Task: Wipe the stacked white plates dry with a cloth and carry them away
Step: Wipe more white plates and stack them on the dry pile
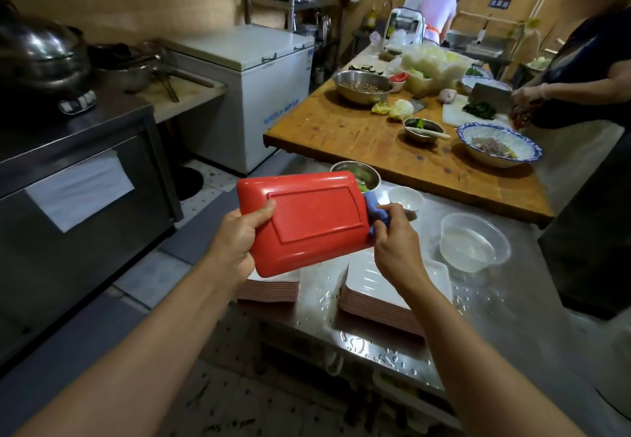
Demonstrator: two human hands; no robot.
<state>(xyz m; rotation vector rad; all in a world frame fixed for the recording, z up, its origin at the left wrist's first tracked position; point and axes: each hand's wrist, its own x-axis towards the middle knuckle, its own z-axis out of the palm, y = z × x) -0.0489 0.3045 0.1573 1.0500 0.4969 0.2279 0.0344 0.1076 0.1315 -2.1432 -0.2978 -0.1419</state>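
Above the steel tabletop, a red rectangular plate is held tilted, underside toward the camera. Left hand grips its left edge, thumb curled over the red back, fingers hidden behind. Right hand pinches a blue cloth against the plate's right edge. Below the plate, two stacks of plates rest on the wet tabletop: left stack partly hidden under the held plate; right stack shows a white top face and pinkish edges, partly covered by the right forearm. Water droplets lie between and in front of the stacks. Just right of the right stack: clear plastic bowl. Beyond the held plate: small white bowl and steel bowl with greens. Further back, wooden prep table with bowls and vegetables; a person in a dark top works at its right side. White chest freezer stands at left rear
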